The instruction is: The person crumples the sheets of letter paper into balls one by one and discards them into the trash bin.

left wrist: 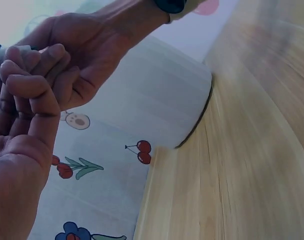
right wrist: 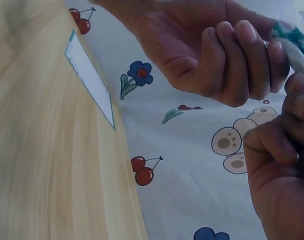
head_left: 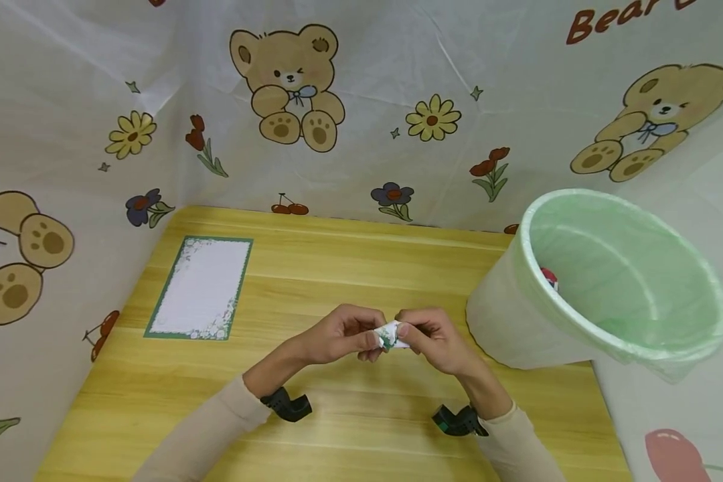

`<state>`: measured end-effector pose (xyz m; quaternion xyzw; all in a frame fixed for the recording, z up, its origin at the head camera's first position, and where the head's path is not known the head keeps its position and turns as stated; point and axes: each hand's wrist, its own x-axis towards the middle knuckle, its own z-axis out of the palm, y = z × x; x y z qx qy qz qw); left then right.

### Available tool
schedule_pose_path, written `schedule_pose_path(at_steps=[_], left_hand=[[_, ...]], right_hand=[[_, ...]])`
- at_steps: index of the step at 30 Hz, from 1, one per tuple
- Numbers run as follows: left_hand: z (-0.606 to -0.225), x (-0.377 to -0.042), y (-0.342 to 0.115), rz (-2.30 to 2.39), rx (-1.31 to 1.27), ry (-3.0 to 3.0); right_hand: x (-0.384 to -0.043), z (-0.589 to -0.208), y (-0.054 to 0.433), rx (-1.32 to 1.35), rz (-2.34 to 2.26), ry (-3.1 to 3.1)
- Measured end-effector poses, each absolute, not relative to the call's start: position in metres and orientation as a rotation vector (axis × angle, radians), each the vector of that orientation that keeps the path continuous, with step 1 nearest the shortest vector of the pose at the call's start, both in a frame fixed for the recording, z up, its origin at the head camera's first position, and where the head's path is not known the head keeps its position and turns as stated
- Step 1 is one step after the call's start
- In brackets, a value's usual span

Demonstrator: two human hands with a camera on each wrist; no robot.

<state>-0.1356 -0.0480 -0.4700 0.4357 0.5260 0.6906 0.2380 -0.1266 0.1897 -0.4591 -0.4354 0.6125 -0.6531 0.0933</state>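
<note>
Between my two hands is a small, tightly folded or crumpled piece of paper (head_left: pixel 391 335), white with a green pattern. My left hand (head_left: pixel 340 338) pinches its left end with thumb and fingers. At the other end, my right hand (head_left: pixel 436 343) pinches it with the thumb on top. The right wrist view shows a green-edged white bit of the paper (right wrist: pixel 294 47) at the fingertips, beside curled fingers. In the left wrist view the fingers hide nearly all of it. Both hands are held over the wooden table (head_left: pixel 337 415).
A flat white sheet with a green floral border (head_left: pixel 201 288) lies at the table's left. To the right stands a white bin (head_left: pixel 500 321) with a pale green liner (head_left: pixel 626 268); a small red and white item (head_left: pixel 549 276) shows inside. Bear-print cloth (head_left: pixel 361 167) hangs behind.
</note>
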Motion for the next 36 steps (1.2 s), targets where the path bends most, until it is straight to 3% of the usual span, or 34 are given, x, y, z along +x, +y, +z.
schedule_pose_path(at_steps=[12, 25, 36], left_hand=[[-0.468, -0.131, -0.049, 1.811, 1.276, 2.189], [-0.470, -0.134, -0.045, 1.758, 1.328, 2.243], [-0.466, -0.134, -0.043, 1.723, 1.263, 2.285]], right_hand=[[-0.121, -0.453, 0.185, -1.098, -1.795, 2.258], [-0.111, -0.455, 0.191, -0.912, -1.691, 2.408], [-0.081, -0.403, 0.236, -0.897, -1.312, 2.881]])
